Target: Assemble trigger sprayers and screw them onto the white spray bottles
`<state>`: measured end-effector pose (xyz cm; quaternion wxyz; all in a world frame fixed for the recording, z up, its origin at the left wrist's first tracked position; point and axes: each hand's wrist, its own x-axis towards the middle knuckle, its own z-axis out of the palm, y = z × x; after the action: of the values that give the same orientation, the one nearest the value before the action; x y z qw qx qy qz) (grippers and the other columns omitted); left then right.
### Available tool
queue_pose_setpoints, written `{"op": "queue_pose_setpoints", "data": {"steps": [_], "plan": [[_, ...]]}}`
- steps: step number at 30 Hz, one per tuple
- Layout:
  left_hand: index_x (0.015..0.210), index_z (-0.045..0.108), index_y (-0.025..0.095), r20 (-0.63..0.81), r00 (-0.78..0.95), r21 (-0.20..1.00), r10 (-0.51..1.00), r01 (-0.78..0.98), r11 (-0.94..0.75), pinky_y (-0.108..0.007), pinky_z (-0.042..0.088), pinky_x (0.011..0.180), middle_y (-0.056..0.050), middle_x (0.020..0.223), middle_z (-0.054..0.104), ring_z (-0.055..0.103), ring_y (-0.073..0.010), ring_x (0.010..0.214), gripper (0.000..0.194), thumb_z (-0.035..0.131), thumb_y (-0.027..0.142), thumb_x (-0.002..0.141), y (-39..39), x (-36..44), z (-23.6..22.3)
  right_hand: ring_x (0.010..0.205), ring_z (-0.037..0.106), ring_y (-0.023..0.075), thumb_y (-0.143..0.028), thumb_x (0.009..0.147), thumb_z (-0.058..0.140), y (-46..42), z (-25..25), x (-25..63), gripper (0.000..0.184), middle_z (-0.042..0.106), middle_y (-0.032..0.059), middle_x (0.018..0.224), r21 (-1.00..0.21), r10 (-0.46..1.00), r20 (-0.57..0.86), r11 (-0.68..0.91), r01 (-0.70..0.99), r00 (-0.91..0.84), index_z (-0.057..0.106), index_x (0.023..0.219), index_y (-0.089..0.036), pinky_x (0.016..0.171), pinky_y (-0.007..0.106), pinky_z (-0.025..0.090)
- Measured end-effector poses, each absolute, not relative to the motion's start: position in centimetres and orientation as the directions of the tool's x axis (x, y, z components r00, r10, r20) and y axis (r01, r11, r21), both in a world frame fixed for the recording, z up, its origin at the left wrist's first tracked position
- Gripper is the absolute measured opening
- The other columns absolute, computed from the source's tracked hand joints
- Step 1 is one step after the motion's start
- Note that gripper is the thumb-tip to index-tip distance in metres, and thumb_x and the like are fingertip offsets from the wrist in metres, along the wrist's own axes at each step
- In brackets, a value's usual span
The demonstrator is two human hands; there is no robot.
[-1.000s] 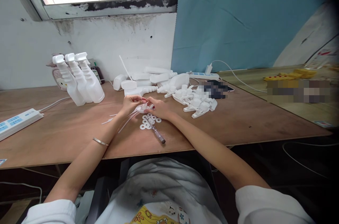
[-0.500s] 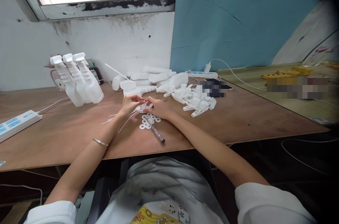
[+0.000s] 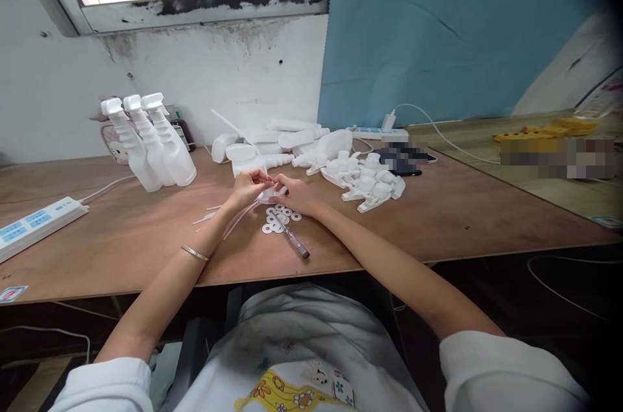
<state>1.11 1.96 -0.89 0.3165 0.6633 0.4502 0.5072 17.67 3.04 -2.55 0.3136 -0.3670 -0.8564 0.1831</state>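
My left hand [image 3: 250,187] and my right hand [image 3: 296,195] meet above the table, fingertips nearly touching. My right fingers are closed on a white spray trigger head [image 3: 280,191], mostly covered by the hand. The left thumb and fingers pinch at its upper end; what they hold is too small to make out. Beneath the hands lies a white piece [image 3: 265,196], partly hidden, with thin tubes [image 3: 239,220] beside the left wrist. Several white ring washers [image 3: 276,220] lie in a small heap below. A screwdriver [image 3: 296,244] with a clear handle rests its tip on them.
Three upright spray bottles [image 3: 158,149] stand at the left. White bottles [image 3: 296,138] lie along the back, and a pile of spray heads [image 3: 372,181] is to the right. A power strip [image 3: 41,224] sits at the left edge; another power strip [image 3: 377,133] is behind, near a phone [image 3: 406,172].
The view has shifted slightly, so everything sits a little further right. Both hands stay together at the same spot, with only small finger movements.
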Motion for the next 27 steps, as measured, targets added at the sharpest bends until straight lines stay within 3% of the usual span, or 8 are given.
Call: {"op": "queue_pose_setpoints", "data": {"steps": [6,11,17,21,27], "plan": [[0.061,0.058,0.012,0.416,0.093,0.847,0.905,0.322,-0.422,-0.024,0.045,0.057,-0.005,0.068,0.065,0.058,-0.0135,0.06,0.023,0.071,0.029,0.055,2.6,0.8,-1.7,0.072,0.058,0.0138,-0.035,0.072,0.062,3.1,-2.7,17.6,0.027,0.062,-0.0017,0.087,-0.542,0.735,0.418,0.674,0.503,-0.535,0.05,0.093,-0.023,0.06,0.023,0.039],[0.062,0.057,0.013,0.451,0.039,0.806,0.892,0.411,-0.425,-0.021,0.037,0.05,-0.001,0.059,0.059,0.05,-0.0103,0.053,0.023,0.069,0.033,0.059,2.2,1.0,-1.7,0.071,0.057,0.0136,-0.037,0.072,0.061,3.4,-3.1,17.7,0.027,0.062,-0.0021,0.088,-0.526,0.714,0.442,0.697,0.488,-0.543,0.049,0.092,-0.024,0.059,0.024,0.039],[0.064,0.056,0.014,0.434,0.126,0.827,0.892,0.337,-0.45,-0.021,0.033,0.048,-0.002,0.066,0.061,0.046,-0.0088,0.052,0.03,0.067,0.041,0.063,2.2,0.5,-1.9,0.069,0.057,0.0135,-0.04,0.073,0.059,3.9,-3.5,17.8,0.029,0.062,-0.0014,0.09,-0.502,0.711,0.426,0.701,0.507,-0.56,0.048,0.095,-0.024,0.06,0.025,0.039],[0.076,0.06,0.014,0.418,0.127,0.809,0.899,0.399,-0.432,-0.021,0.032,0.048,-0.001,0.065,0.06,0.043,-0.0083,0.05,0.031,0.065,0.043,0.066,2.2,0.5,-2.0,0.073,0.058,0.0148,-0.04,0.075,0.058,4.1,-3.7,17.8,0.03,0.062,-0.001,0.093,-0.482,0.707,0.423,0.706,0.519,-0.567,0.047,0.099,-0.025,0.063,0.026,0.04],[0.093,0.059,0.016,0.453,0.09,0.739,0.887,0.518,-0.43,-0.025,0.04,0.064,-0.006,0.098,0.061,0.053,-0.0148,0.076,0.041,0.068,0.042,0.062,2.7,0.1,-2.1,0.083,0.058,0.0184,-0.038,0.076,0.057,4.1,-3.8,17.7,0.036,0.061,0.0007,0.097,-0.457,0.694,0.456,0.72,0.523,-0.557,0.045,0.106,-0.024,0.067,0.028,0.041]]}}
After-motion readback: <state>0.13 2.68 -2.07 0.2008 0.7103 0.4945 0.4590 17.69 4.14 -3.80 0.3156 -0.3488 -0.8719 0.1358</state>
